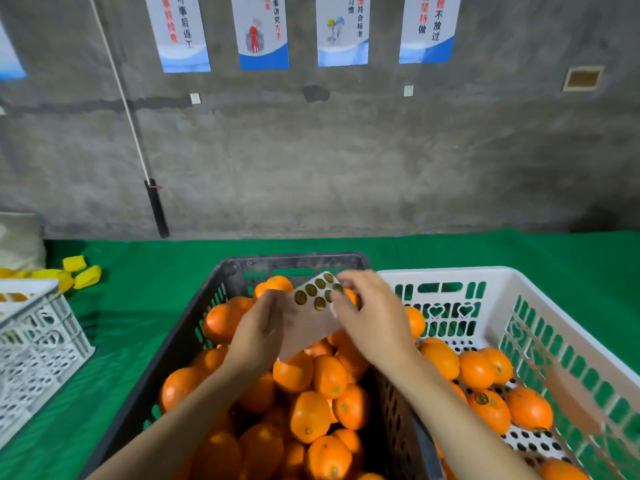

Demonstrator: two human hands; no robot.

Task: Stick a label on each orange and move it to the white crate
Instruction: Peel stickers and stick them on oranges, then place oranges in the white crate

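Grey concrete wall [311, 150] hung with posters closes the background, and a green cloth-covered surface [138, 306] is spread below it. A black slotted plastic crate [294, 261] is heaped with glossy round oranges [310, 415]. Touching its right side, a white slotted plastic crate [450, 273] holds a few more. Above the black crate a pale paper label sheet [304, 327] is held up by the left hand [256, 334], its grip closed on the lower left part. The right hand [374, 320] pinches at the upper right corner among the round dark-gold labels [310, 289] — whether one is lifted cannot be told. The labels are judged thin, limp and tacky, best peeled by an edge. Each orange is judged firm, fairly heavy and prone to roll — best cupped around its middle.
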